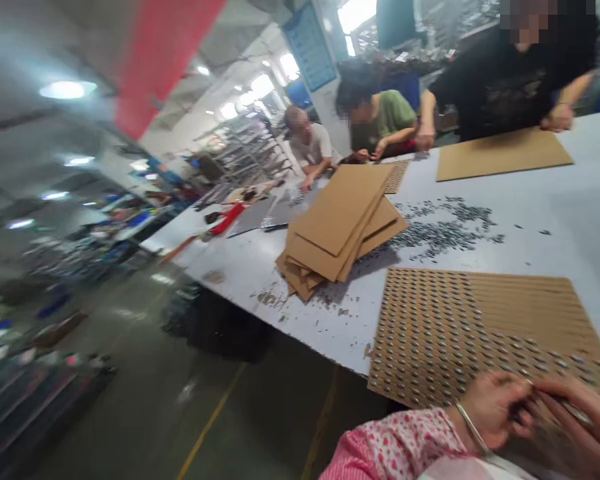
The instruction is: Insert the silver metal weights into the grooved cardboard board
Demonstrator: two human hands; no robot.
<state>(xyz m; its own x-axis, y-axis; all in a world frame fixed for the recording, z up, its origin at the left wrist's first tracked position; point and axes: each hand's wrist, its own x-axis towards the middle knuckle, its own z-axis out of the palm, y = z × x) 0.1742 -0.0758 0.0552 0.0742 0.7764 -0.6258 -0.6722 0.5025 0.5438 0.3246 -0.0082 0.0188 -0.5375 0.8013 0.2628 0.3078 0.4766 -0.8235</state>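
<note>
At the lower right my left hand (pixel 497 407), below a pink patterned sleeve and a bangle, is closed with its fingertips pinched. My right hand (pixel 580 407) meets it there, its fingers closed and slightly blurred. A tiny shiny bit shows between the fingertips, too small to name. Both hands are over the near edge of a brown cardboard sheet (pixel 525 303). Rows of small dark metal pieces (pixel 420 327) cover its left and near parts, while bare ridged card shows at its upper right.
A skewed stack of cardboard sheets (pixel 345 213) stands on the white table (pixel 590 220). Behind it lies a loose pile of small metal pieces (pixel 445 230). Several co-workers sit or stand along the far side, one with hands by a flat cardboard sheet (pixel 505 155). The table edge drops to the floor at left.
</note>
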